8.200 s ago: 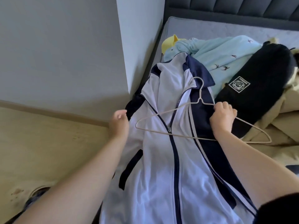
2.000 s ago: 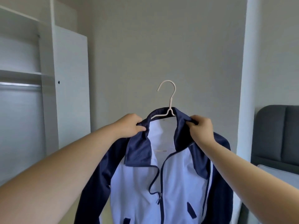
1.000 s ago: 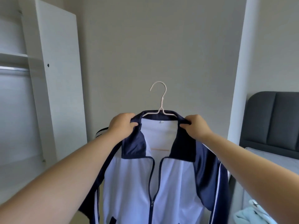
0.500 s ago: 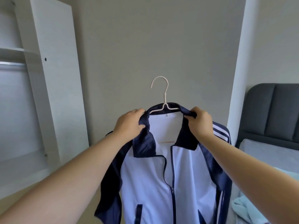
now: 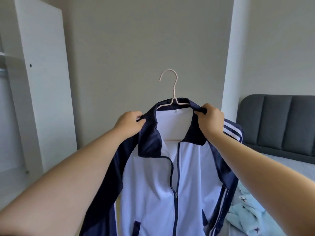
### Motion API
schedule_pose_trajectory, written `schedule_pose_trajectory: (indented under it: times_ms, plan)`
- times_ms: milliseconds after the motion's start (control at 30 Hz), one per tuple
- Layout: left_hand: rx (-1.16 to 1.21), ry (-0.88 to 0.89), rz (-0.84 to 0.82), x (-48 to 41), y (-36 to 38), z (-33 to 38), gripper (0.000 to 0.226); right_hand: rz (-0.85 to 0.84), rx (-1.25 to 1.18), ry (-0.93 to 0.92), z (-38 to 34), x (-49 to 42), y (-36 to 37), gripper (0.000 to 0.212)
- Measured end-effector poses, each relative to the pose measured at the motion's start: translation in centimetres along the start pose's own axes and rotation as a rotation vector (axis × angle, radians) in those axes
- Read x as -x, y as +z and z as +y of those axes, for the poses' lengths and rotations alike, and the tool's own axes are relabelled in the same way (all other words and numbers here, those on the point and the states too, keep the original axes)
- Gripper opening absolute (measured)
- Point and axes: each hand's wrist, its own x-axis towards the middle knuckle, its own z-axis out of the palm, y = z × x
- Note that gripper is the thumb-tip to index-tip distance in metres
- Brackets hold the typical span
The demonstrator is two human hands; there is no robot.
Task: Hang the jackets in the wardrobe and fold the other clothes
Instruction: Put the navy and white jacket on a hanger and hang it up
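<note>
A white and navy track jacket hangs in front of me on a pale wire hanger, whose hook sticks up above the collar. My left hand grips the left side of the navy collar. My right hand grips the right side of the collar near the shoulder. The zip is partly done up below the chest. The white wardrobe stands open at the left, its rail just visible at the frame edge.
A grey wall is straight ahead, with a white pillar to the right. Beyond it are a dark grey padded headboard and the bed, where a light blue garment lies at lower right.
The jacket, first flat on the bed with the hanger on top, is now held up on the hanger. In the last second the view turned slightly right and both hands kept their grip.
</note>
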Motion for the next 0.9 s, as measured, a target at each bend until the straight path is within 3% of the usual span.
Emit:
schedule_pose_trajectory:
  times_ms: [267,433,600,767,900]
  plan:
    - [-0.163,0.092,0.225,-0.1,-1.8,8.9,0.042,0.184,0.098,-0.012,-1.5,-2.0,-9.8,0.01]
    - [-0.126,0.262,0.416,1.7,-1.8,15.3,0.025,0.324,0.218,-0.038,-1.5,-1.5,-17.5,0.014]
    - [-0.101,0.481,0.584,3.0,-1.3,20.7,0.022,0.475,0.32,-0.096,-0.9,-1.3,-24.4,0.015]
    - [-0.084,0.507,0.519,3.5,2.3,24.2,0.026,0.468,0.419,-0.053,2.7,-0.6,-27.6,0.016]
    - [-0.154,0.436,0.311,4.6,9.4,24.3,0.027,0.279,0.531,0.06,9.2,1.2,-27.2,0.012]
